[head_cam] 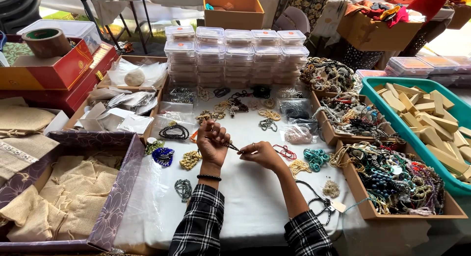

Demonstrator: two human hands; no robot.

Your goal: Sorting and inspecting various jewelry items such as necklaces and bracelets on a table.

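The left hand [212, 142] is raised over the white table [245, 202] with its fingers curled shut around a dark string of beads [230, 146]; the right hand [262, 154] pinches the other end of that string between thumb and finger, so the string is stretched short between the two hands, just above the table. It is held up like this, I think, so the person can look at it closely; the string is small and dark, so I cannot tell if it is a bracelet or a loose piece.

Many little bead bracelets lie spread out on the table in front of the hands, each one apart from the next, maybe so each can be seen; a blue one [163, 156] and a yellow one [190, 160] lie near the left hand, and a green one [315, 158] lies near the right hand. Behind them stand stacks of clear plastic boxes [238, 57]. On the right, cardboard boxes [392, 212] hold heaps of beads, and a teal tray [458, 187] holds wooden blocks [427, 118]. On the left, a purple box [120, 187] holds small cloth bags [64, 202].
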